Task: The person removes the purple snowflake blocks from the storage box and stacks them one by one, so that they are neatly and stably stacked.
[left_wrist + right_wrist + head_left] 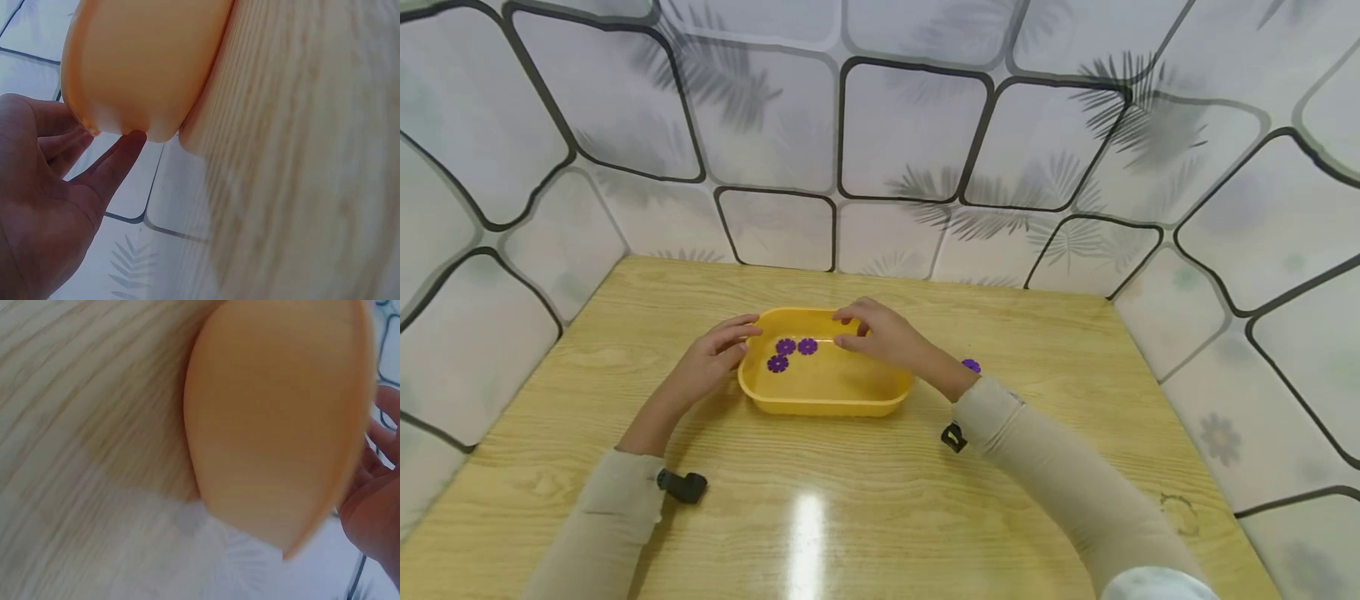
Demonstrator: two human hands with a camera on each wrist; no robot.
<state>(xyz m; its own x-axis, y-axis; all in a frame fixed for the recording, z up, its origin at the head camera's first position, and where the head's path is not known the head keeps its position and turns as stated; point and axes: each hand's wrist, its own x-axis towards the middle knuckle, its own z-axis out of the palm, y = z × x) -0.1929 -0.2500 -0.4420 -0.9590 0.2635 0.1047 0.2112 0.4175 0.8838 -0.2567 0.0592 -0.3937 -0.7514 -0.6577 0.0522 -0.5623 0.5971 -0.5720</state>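
Observation:
A yellow plastic tub (820, 408) stands on the table. Three purple snowflake-shaped toy discs (807, 346) lie in its left part. My left hand (706, 358) is at the tub's left end, fingers at the rim and thumb against the outer wall. In the left wrist view this hand (56, 187) pinches the edge of the tub (144, 69). My right hand (883, 333) hovers over the tub's right half, thumb and fingers apart with nothing between them. Seen from the right wrist, the tub's wall (275, 419) covers part of that hand (375, 500).
Another purple disc (971, 365) lies on the wooden table (880, 517) to the right of the tub, partly behind my right wrist. Patterned walls (910, 133) enclose the table at the back and sides. Black straps with small cameras (685, 487) sit on both wrists.

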